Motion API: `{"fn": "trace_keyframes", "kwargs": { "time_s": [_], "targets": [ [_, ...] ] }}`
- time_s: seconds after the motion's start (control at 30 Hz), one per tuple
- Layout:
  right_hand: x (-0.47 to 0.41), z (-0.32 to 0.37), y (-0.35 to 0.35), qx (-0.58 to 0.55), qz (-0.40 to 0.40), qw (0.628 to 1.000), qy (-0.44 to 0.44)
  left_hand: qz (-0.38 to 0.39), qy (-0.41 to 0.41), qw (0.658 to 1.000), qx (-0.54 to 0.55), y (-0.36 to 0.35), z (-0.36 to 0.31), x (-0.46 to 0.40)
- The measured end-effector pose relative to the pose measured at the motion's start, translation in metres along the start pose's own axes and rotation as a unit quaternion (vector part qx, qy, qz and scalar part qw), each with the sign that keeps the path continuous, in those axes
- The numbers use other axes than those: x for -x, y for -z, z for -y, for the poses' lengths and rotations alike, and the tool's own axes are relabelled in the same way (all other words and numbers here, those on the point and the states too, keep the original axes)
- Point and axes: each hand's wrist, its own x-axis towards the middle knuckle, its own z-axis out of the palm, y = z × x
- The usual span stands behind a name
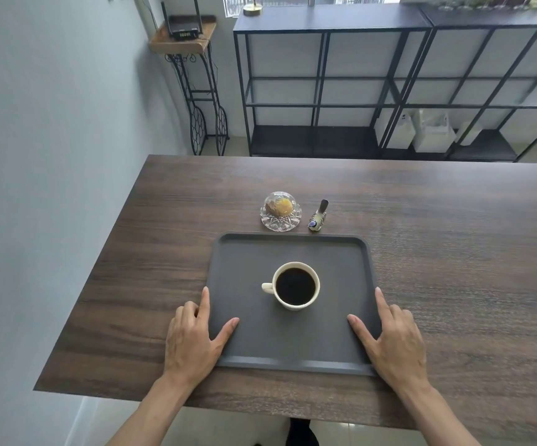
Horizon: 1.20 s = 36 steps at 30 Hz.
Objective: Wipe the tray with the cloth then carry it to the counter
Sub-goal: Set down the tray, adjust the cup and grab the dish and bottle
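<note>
On the table: tray lies flat near the front edge, a cup of black coffee stands in its middle.
Left hand: grip is around the left rim, thumb on top inside.
Right hand: same grip on the right rim.
Cloth: not visible.
Handling: tray looks stiff and light, maybe smooth; the full cup can spill or slide.
Where to hold: both side rims, level.
Behind tray: glass dish, bird figure.

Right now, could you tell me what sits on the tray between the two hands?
Head view: only a cup of black coffee stands on the tray between the left hand and right hand.
</note>
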Motion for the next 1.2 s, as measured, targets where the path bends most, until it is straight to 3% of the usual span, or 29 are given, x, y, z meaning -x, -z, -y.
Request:
{"fn": "trace_keyframes", "kwargs": {
  "time_s": [1.2],
  "targets": [
    [0.0008, 0.0009, 0.0044, -0.031, 0.007, 0.999, -0.010, 0.019, 0.006, 1.000, -0.024, 0.0063, 0.0017, -0.0039]
  ]
}}
